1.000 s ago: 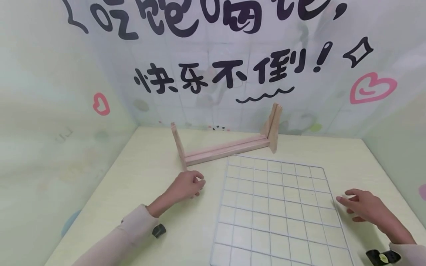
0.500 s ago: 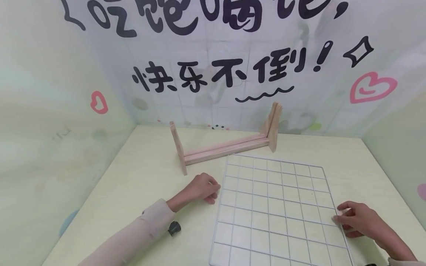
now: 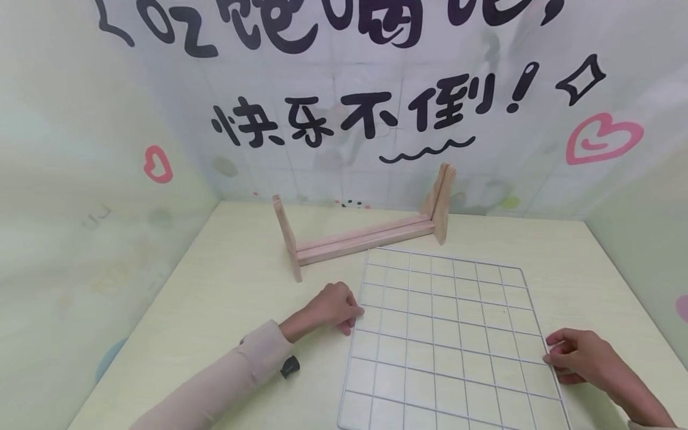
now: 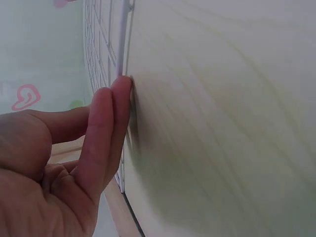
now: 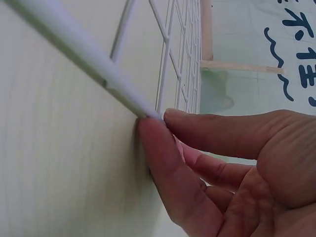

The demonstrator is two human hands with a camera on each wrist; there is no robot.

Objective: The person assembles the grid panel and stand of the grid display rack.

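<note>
A white wire grid panel (image 3: 430,325) lies flat on the pale table. On its left edge is my left hand (image 3: 333,304), thumb over the wire and fingers tucked at its outer side. Those fingertips (image 4: 122,86) meet the edge wire in the left wrist view, where the thumb tip is hidden behind them. Along the opposite edge, my right hand (image 3: 583,355) pinches the border wire between thumb and forefinger, seen closely on the panel's rod (image 5: 108,74) in the right wrist view.
Behind the panel stands a wooden frame (image 3: 365,239) with two uprights joined by a grooved bar; its bar runs close to the panel's far edge. Printed wall sheets (image 3: 333,173) enclose the table (image 3: 236,263) at the back and both sides.
My left hand has moved right, from beside the wooden frame's left upright to the panel's left edge. The right hand has come down onto the right edge and taken hold of it.
</note>
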